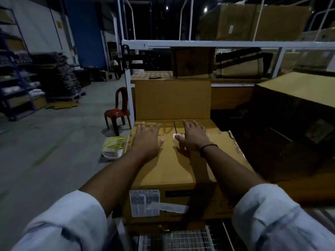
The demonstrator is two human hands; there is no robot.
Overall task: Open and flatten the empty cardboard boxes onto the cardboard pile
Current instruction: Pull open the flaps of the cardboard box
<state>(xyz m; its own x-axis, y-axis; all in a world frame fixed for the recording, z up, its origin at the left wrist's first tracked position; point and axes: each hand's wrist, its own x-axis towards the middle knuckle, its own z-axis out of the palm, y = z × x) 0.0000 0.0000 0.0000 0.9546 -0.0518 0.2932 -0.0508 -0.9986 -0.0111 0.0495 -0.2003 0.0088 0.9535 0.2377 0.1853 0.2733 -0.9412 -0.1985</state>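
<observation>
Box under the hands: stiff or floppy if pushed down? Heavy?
Probably light: the cardboard box has its far flap standing open, suggesting it is empty. Top panels likely flex under the flat left hand and right hand, since a seam runs between them. Square front edges suggest stiff walls.

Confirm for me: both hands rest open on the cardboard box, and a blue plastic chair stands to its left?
No: the head view shows the chair is red, not blue. The left hand and right hand do rest open on the cardboard box.
</observation>
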